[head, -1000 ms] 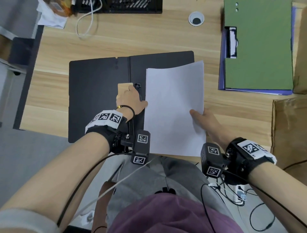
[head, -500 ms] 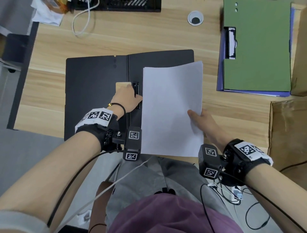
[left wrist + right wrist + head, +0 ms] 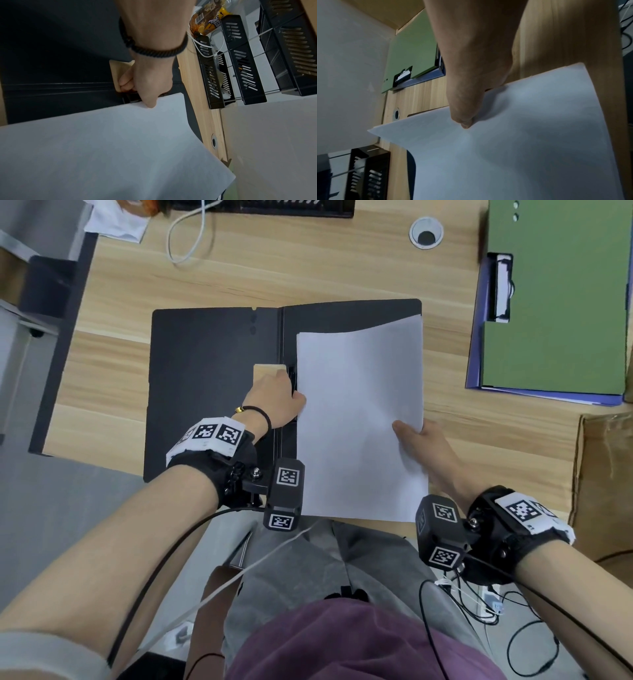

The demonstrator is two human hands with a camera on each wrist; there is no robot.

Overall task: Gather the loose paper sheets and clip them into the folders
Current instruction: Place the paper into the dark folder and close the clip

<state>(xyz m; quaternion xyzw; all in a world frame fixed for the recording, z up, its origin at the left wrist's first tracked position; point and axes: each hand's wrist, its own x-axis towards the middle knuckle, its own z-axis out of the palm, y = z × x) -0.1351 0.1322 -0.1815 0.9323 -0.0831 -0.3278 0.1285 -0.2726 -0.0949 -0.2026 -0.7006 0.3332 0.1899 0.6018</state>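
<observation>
Sheets (image 3: 359,422) shifted toward 9 o'clock, edge now at clip (image 3: 292,378) of black folder (image 3: 212,392). Left hand (image 3: 274,398) gripping clip lever; right hand (image 3: 419,440) pinching sheets. Clipping imminent, not done.

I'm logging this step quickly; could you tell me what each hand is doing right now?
Left hand: fingers curled on the black folder's clip lever.
Right hand: pinching the white paper sheets.
</observation>
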